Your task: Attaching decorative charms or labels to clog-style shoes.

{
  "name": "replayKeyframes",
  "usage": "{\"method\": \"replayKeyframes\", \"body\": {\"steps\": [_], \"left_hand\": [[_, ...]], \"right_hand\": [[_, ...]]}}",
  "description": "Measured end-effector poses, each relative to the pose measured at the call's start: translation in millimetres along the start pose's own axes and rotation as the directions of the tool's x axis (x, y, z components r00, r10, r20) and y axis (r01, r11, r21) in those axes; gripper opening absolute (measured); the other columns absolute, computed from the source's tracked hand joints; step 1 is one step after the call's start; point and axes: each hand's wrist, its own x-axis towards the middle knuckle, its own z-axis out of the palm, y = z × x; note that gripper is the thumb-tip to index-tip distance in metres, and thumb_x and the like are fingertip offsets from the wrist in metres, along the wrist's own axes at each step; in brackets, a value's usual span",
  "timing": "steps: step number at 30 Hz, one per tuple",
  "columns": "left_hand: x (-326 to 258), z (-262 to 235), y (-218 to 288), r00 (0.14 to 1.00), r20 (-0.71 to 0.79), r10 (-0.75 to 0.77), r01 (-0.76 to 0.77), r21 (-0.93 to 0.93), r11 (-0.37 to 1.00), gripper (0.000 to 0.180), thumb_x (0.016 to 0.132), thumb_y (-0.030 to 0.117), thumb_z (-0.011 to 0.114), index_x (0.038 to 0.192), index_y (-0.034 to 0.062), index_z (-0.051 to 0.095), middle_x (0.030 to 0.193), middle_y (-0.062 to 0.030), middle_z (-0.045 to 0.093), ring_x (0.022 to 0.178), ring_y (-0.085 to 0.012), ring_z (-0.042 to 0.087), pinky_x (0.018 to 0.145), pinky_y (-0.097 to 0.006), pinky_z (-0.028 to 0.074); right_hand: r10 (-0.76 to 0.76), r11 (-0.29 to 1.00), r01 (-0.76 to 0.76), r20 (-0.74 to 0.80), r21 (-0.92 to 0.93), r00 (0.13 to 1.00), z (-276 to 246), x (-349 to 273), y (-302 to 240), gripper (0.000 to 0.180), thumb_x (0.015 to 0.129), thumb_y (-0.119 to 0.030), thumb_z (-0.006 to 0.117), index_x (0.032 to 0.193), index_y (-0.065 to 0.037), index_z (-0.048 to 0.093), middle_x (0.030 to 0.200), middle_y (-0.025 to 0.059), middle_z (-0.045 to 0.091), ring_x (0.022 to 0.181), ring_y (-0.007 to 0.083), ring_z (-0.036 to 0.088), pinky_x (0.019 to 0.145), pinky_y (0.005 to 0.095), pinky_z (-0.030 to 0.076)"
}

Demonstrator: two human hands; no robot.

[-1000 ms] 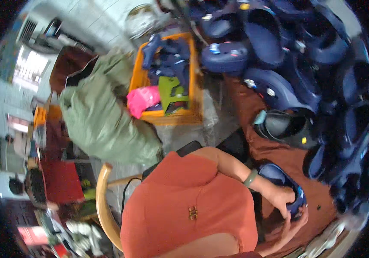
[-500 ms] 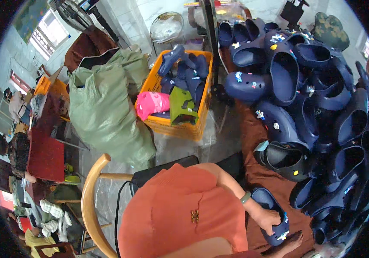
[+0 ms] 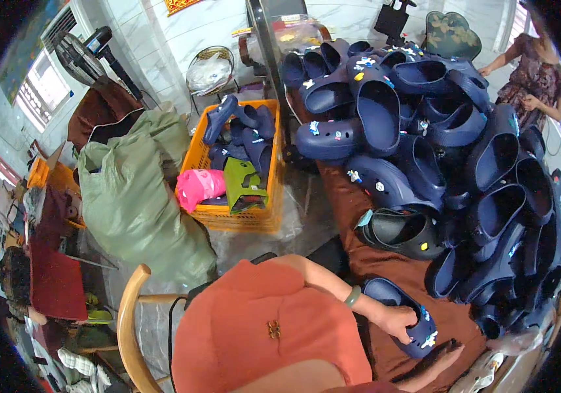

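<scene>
A navy clog [image 3: 377,288] with small charms on its toe lies on the brown cloth. My left hand [image 3: 395,322], with a bangle on its wrist, grips this clog around the upper, the thumb reaching into the opening. Just beyond the toe is my right hand [image 3: 444,359], its fingers stretched out and apart from the clog. Nothing shows in those fingers, though they are small and partly blurred. A black clog [image 3: 392,230] with a yellow charm and a pale blue tag rests farther up the cloth, beside a large heap of navy clogs [image 3: 377,118].
An orange crate [image 3: 238,221] holds navy footwear, a pink bundle [image 3: 200,188] and a green bag [image 3: 244,187]. Left of it slumps a big pale-green sack [image 3: 133,190]. A wooden chair back [image 3: 125,321] curves behind me. Another person [image 3: 536,82] stands past the heap.
The whole view has swung toward the right, so the crate and heap appear farther left. The person past the heap has come into fuller view. My left hand keeps hold of the clog.
</scene>
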Motion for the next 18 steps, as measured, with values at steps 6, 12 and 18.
{"method": "replayKeyframes", "body": {"steps": [6, 12, 18], "left_hand": [[-1.3, 2.9, -6.9, 0.999, 0.021, -0.049, 0.047, 0.071, 0.996, 0.043, 0.070, 0.035, 0.068, 0.069, -0.0061, 0.056, 0.069, -0.0259, 0.056, 0.069, -0.0395, 0.057, 0.063, -0.046, 0.044], [0.5, 5.3, -8.4, 0.998, 0.011, -0.069, 0.067, 0.128, 0.990, 0.045, 0.070, 0.038, 0.068, 0.069, -0.0060, 0.057, 0.071, -0.0266, 0.057, 0.070, -0.0416, 0.057, 0.063, -0.046, 0.045], [2.9, 0.9, -7.6, 0.997, 0.025, -0.074, 0.073, 0.053, 0.996, 0.044, 0.069, 0.037, 0.068, 0.068, -0.0058, 0.057, 0.067, -0.0256, 0.057, 0.064, -0.0401, 0.058, 0.058, -0.045, 0.044]], "right_hand": [[-0.075, 0.922, 0.089, 0.051, -0.376, 0.996, -1.5, 1.5, -5.3, 0.027, 0.086, -0.005, 0.054, 0.110, 0.008, 0.051, 0.104, 0.0195, 0.057, 0.095, 0.0292, 0.055, 0.084, 0.0382, 0.044], [-0.161, 0.941, 0.116, -0.120, -0.318, 0.980, 25.3, -14.4, -57.5, 0.024, 0.088, -0.006, 0.055, 0.106, 0.010, 0.053, 0.095, 0.0197, 0.061, 0.083, 0.0272, 0.058, 0.076, 0.0359, 0.047], [-0.049, 0.959, 0.028, -0.069, -0.282, 0.996, 33.0, -14.7, -91.4, 0.025, 0.090, -0.009, 0.057, 0.107, 0.008, 0.054, 0.094, 0.0171, 0.060, 0.077, 0.0235, 0.057, 0.074, 0.0324, 0.049]]}}
